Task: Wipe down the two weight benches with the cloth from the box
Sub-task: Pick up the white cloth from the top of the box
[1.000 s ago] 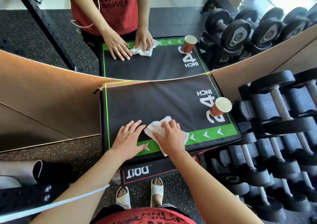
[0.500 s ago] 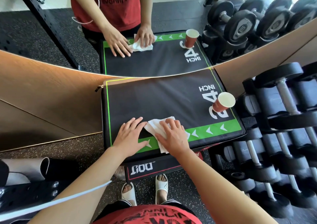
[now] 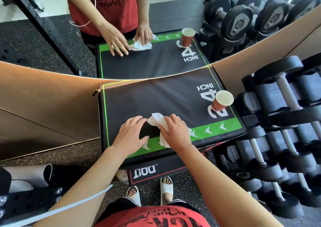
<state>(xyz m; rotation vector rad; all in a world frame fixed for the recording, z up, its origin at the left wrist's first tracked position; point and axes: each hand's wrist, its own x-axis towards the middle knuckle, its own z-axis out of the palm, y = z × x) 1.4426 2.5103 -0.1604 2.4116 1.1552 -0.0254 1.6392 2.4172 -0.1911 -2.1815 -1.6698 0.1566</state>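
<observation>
Head view: I see the white cloth point(image 3: 160, 122) bunched on the black padded box top point(image 3: 156, 98), near its front edge, where it partly overlaps the green arrow band point(image 3: 213, 129) that runs along that edge. My right hand point(image 3: 175, 131) lies on top of the cloth with the fingers curled down over it, pressing it to the pad. My left hand point(image 3: 132, 134) rests flat on the pad just left of the cloth, fingers together and straight, with its fingertips touching the cloth's near-left fold. A red paper cup point(image 3: 221, 102) stands upright at the right edge of the pad, on the large white "24 INCH" print point(image 3: 211, 103). A mirror point(image 3: 52, 35) meets the rear edge of the pad and repeats both hands, cloth and cup. A dumbbell rack point(image 3: 281, 122) stands just beside the right edge. A second padded block point(image 3: 156, 170) shows below the front edge.
</observation>
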